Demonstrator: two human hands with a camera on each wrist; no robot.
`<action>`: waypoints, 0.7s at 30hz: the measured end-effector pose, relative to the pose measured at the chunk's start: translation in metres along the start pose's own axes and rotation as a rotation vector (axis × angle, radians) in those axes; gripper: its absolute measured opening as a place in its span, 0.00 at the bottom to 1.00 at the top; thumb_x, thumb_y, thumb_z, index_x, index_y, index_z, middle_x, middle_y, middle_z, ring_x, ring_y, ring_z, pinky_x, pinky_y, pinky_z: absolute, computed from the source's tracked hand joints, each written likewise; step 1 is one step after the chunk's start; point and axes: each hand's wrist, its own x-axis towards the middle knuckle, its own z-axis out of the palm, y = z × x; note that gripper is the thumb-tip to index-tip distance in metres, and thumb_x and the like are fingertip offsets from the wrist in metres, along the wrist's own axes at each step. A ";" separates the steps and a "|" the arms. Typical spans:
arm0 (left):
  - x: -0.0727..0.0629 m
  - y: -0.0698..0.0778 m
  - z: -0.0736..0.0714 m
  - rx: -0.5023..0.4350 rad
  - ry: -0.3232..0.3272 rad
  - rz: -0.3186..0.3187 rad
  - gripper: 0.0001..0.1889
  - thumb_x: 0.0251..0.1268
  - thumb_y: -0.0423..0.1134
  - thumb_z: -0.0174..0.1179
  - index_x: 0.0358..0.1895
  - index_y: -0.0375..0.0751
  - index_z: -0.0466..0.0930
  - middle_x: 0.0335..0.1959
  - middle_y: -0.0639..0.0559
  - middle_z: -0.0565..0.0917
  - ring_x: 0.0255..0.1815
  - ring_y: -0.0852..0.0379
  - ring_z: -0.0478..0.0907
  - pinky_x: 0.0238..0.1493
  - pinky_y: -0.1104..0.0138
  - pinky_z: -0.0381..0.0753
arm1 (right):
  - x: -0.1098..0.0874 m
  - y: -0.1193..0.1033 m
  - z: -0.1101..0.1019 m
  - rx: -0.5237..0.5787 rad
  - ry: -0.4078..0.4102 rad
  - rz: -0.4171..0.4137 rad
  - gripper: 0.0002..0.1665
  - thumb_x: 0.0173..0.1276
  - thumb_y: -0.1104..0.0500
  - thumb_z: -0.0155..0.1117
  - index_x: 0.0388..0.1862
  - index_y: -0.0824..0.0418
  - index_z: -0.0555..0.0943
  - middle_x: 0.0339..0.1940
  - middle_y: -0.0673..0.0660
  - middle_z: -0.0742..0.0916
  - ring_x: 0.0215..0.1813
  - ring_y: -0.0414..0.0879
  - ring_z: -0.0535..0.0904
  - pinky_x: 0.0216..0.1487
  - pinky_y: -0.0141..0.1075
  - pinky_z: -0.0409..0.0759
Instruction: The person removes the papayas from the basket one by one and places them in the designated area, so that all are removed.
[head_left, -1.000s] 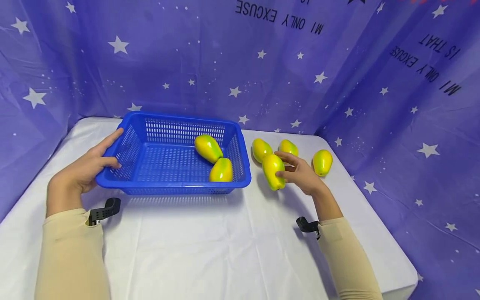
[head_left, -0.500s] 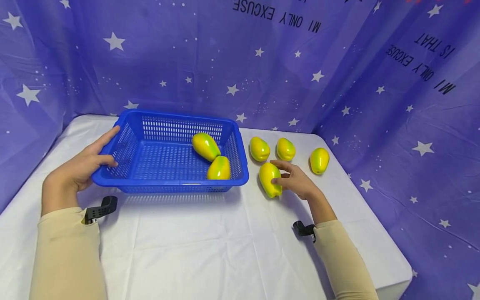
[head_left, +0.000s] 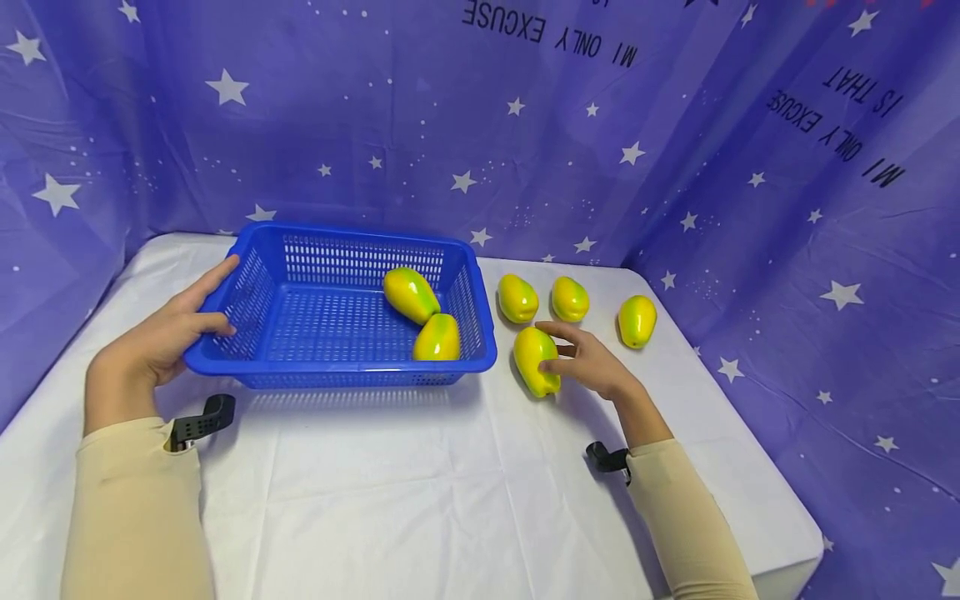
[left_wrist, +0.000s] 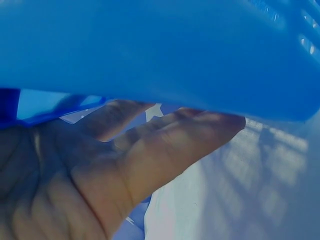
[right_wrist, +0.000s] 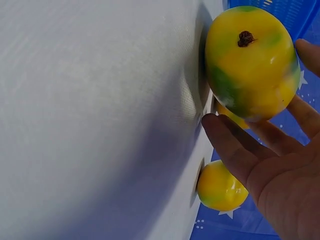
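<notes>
At the left of the head view, my left hand (head_left: 161,337) grips the left rim of a blue plastic basket (head_left: 337,367). In the left wrist view, fingers (left_wrist: 175,145) reach under the basket's blue wall (left_wrist: 160,50). Two yellow-green papayas, one behind (head_left: 411,296) and one in front (head_left: 437,340), lie at the basket's right end. My right hand (head_left: 585,362) is spread loosely around another papaya (head_left: 534,360) lying on the white cloth. In the right wrist view, the papaya (right_wrist: 252,65) shows its brown stem end, and the thumb (right_wrist: 227,142) stands a little apart from it.
Three more papayas lie behind and right of my right hand: one (head_left: 517,298) near the basket, one (head_left: 570,300) beside it, one (head_left: 637,322) near the table's right edge. A white cloth (head_left: 390,492) covers the table. Blue star-printed curtains (head_left: 420,125) stand behind and to the right.
My right hand has brought the papaya down toward me onto the cloth, away from the papayas behind, and its hold has loosened. The left hand stays on the basket.
</notes>
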 end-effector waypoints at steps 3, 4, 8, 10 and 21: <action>0.000 0.000 0.000 0.011 -0.003 -0.002 0.52 0.61 0.20 0.45 0.75 0.81 0.37 0.71 0.31 0.35 0.40 0.50 0.80 0.36 0.51 0.84 | 0.001 -0.002 0.001 -0.006 0.002 0.001 0.41 0.60 0.61 0.70 0.73 0.55 0.67 0.71 0.53 0.70 0.67 0.64 0.67 0.65 0.56 0.68; -0.001 0.000 0.000 0.020 -0.003 -0.004 0.52 0.61 0.20 0.45 0.74 0.82 0.37 0.72 0.31 0.34 0.40 0.50 0.80 0.36 0.50 0.84 | 0.001 -0.002 0.002 -0.008 0.003 0.002 0.41 0.60 0.61 0.70 0.73 0.55 0.68 0.71 0.53 0.70 0.67 0.64 0.67 0.64 0.56 0.68; -0.001 0.000 0.000 0.046 0.002 -0.010 0.52 0.62 0.21 0.45 0.74 0.83 0.36 0.73 0.32 0.34 0.42 0.51 0.79 0.38 0.49 0.83 | 0.002 -0.003 0.002 -0.022 0.005 0.009 0.40 0.60 0.61 0.70 0.72 0.52 0.69 0.71 0.52 0.71 0.67 0.63 0.68 0.64 0.56 0.68; 0.000 0.001 0.001 0.051 0.004 -0.009 0.52 0.62 0.21 0.45 0.74 0.83 0.35 0.73 0.32 0.34 0.42 0.51 0.79 0.38 0.49 0.83 | 0.002 -0.003 0.003 -0.027 0.005 0.017 0.40 0.60 0.61 0.69 0.72 0.52 0.69 0.71 0.51 0.71 0.67 0.62 0.68 0.63 0.56 0.69; -0.001 0.001 0.001 0.068 0.013 -0.006 0.52 0.61 0.21 0.45 0.74 0.82 0.34 0.73 0.31 0.34 0.42 0.52 0.79 0.39 0.50 0.83 | 0.001 -0.006 0.005 -0.028 -0.005 0.052 0.39 0.61 0.61 0.69 0.72 0.50 0.69 0.72 0.49 0.68 0.67 0.61 0.68 0.61 0.54 0.72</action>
